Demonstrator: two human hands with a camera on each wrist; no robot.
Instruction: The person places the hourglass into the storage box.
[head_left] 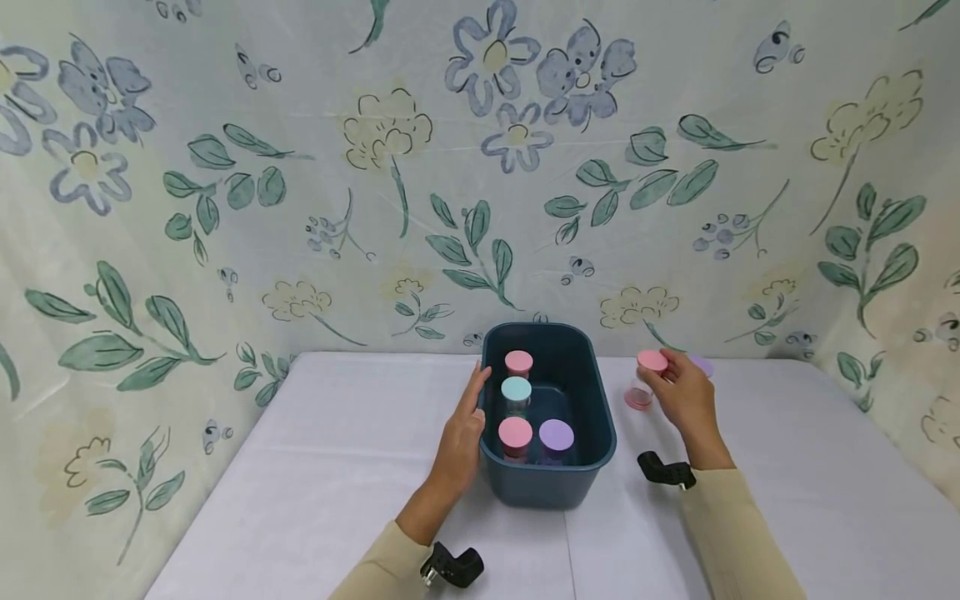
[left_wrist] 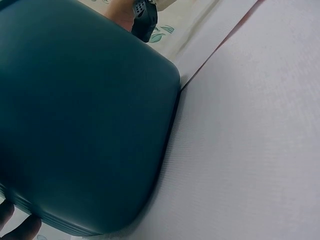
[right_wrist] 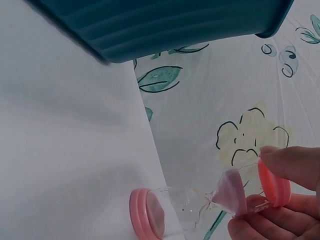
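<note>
On the right, my right hand (head_left: pixel 685 398) pinches the upper cap of a sand timer (head_left: pixel 639 398) between thumb and fingers. The timer has pink caps and a clear glass body; pink sand (right_wrist: pixel 231 194) sits in its upper bulb, and its lower cap (right_wrist: pixel 141 212) is right at the white tabletop. My left hand (head_left: pixel 459 437) rests along the outer left side of a dark blue bin (head_left: pixel 547 487), fingers extended up to the rim. Inside the bin stand pink-capped timers (head_left: pixel 515 432), a teal-capped one (head_left: pixel 516 389) and a purple-capped one (head_left: pixel 556 435).
Behind my right hand, another purple cap (head_left: pixel 703 364) shows partly, the remainder hidden. The table (head_left: pixel 337 467) wears a white cloth with a seam running forward from the bin. A floral curtain (head_left: pixel 315 167) hangs at the back and sides.
</note>
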